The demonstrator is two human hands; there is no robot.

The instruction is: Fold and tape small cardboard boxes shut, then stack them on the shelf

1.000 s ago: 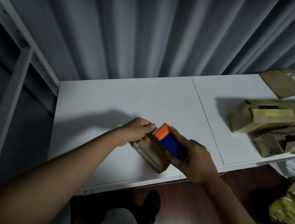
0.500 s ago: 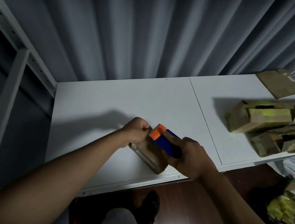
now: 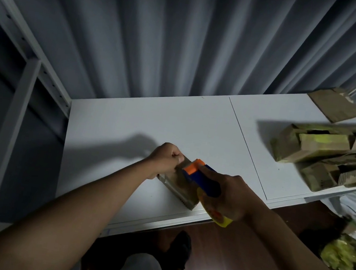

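Cardboard box (image 3: 181,186), small and brown, is seen lying on the white table (image 3: 126,131) near its front edge. Its far left end is gripped by the left hand (image 3: 167,157), fingers curled tight. A tape dispenser (image 3: 200,177), orange-tipped and blue, is pressed on the box's top, clasped by the right hand (image 3: 229,196). Right of the box, well apart, more cardboard boxes (image 3: 324,154) are piled on the table.
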